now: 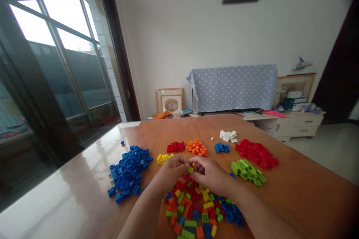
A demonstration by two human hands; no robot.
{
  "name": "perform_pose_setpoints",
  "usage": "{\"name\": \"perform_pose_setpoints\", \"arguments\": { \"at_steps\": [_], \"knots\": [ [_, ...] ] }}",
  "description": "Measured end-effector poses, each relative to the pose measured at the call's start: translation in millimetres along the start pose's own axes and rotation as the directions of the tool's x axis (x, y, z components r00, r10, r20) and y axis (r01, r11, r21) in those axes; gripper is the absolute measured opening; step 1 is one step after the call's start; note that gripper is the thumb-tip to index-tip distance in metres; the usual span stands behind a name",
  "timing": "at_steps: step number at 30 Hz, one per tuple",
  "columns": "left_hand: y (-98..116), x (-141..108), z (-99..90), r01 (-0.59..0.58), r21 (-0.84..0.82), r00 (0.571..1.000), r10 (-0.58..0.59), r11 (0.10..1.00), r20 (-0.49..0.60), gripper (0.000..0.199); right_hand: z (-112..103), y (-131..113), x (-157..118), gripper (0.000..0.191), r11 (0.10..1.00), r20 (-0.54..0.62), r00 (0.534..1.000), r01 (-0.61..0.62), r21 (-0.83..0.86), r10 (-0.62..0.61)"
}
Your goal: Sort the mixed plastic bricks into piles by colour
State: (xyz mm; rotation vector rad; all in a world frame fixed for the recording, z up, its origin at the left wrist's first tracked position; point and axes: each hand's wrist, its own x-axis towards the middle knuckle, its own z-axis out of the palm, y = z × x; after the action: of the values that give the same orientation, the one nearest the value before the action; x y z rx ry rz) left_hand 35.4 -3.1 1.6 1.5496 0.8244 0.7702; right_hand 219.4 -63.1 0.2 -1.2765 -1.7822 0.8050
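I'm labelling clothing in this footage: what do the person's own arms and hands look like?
The left hand and right hand are ungloved. The left forearm and right forearm are bare as far as they show: no sleeve, watch or bracelet in view. Whether a ring is worn, I cannot tell.

A small green brick (pixel 190 170) was held, partly hidden, at the far side of the mixed pile (pixel 187 209). The pile lay loose and spread out, its red, orange, yellow, green and blue pieces pointing every way, some overlapping, with round blue pieces (pixel 229 216) clustered along its right side.
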Motion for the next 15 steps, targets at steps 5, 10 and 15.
{"name": "perform_pose_setpoints", "arguments": {
  "at_steps": [5,10,15],
  "knots": [
    [-4.9,4.9,8.8,0.023,-0.043,0.999,-0.025,0.999,-0.042,0.027,1.0,0.7,-0.1,0.014,0.998,-0.059,0.998,-0.01,-0.066,0.006],
    [-2.3,5.4,15.8,0.062,-0.053,0.997,-0.065,0.997,-0.04,0.027,-12.3,8.8,-1.2,0.014,0.978,-0.1,0.994,-0.06,-0.198,0.04],
    [-4.4,5.7,20.0,0.093,0.0,0.995,-0.093,0.996,-0.043,0.027,-46.2,27.1,-1.8,0.013,0.935,-0.177,0.982,-0.119,-0.333,0.062]
  ]
}}
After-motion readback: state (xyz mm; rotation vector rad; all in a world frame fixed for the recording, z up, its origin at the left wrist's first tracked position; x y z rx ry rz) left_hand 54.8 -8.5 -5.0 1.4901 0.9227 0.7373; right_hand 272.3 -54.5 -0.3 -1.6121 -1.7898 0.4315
